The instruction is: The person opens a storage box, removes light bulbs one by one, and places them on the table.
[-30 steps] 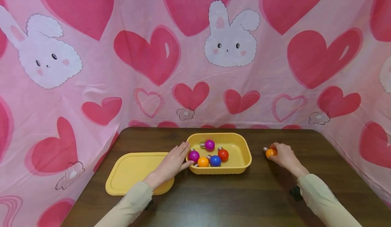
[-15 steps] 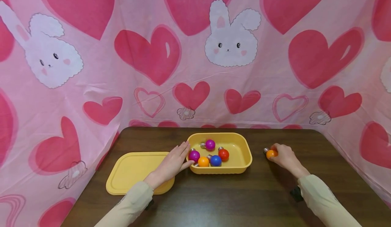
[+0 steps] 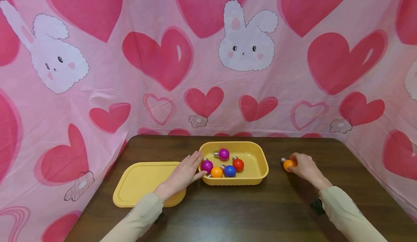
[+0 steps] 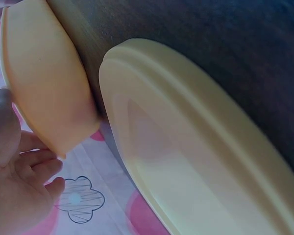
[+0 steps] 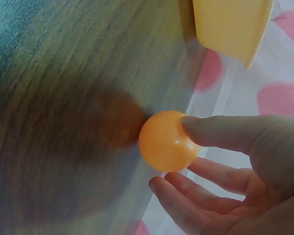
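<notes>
Orange bulb (image 5: pixel 165 143) is pinched in the half-curled right hand (image 3: pixel 306 167).

Your box (image 3: pixel 249 181) is plain yellow, and left of it your lid (image 3: pixel 140 186) matches. Inside the box you have two magenta bulbs (image 3: pixel 223 154), an orange bulb (image 3: pixel 216 172), a blue bulb (image 3: pixel 230 171) and a red bulb (image 3: pixel 238 165). Right of the box is a second orange bulb (image 3: pixel 288 165) with a silvery base. Beneath the box, your table (image 3: pixel 228 213) is dark brown, wood-grained. Behind the box, your cloth (image 3: pixel 205 68) is pale pink, patterned with red and deep-pink hearts and white rabbits. Nearer you than the box, your sleeves (image 3: pixel 143 215) are cream.
</notes>
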`<state>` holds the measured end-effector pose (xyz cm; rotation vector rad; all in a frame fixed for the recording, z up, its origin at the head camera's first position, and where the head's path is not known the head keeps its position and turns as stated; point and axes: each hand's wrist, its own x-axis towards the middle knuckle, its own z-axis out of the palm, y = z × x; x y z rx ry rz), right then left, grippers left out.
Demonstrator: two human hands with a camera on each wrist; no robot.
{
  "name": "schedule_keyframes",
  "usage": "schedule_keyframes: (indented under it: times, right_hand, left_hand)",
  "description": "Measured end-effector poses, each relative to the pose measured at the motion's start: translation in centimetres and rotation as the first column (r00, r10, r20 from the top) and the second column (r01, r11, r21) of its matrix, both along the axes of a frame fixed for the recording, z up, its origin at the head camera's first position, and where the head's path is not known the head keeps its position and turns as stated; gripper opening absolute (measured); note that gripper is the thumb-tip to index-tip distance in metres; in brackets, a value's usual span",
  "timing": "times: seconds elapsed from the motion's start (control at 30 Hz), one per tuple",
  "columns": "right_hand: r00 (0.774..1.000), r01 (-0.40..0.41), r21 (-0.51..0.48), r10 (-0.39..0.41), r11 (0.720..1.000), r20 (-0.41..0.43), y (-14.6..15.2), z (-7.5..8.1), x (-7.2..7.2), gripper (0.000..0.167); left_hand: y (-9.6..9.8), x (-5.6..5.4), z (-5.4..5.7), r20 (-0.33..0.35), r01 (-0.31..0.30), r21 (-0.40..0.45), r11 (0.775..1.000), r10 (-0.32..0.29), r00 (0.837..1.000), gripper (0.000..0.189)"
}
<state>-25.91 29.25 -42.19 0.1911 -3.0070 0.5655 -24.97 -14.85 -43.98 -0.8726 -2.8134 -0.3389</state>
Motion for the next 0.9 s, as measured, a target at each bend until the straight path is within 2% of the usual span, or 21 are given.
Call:
schedule_keyframes:
  times: [0.5, 0.9]
  right_hand:
    - [1.0, -0.012, 0.004, 0.012, 1.0, -0.007, -0.58, 0.31, 0.31, 0.034]
    - [1.0, -0.014, -0.007, 0.014, 1.0, -0.008, -0.94, 0.39, 0.53, 0.032]
  left_hand:
    - [-0.03, 0.02, 0.03, 0.028, -0.007, 0.024, 1.0, 0.006, 1.0, 0.067]
    - [-0.04, 0.01, -0.14, 0.011, 0.003, 0.024, 1.0, -0.004, 1.0, 0.067]
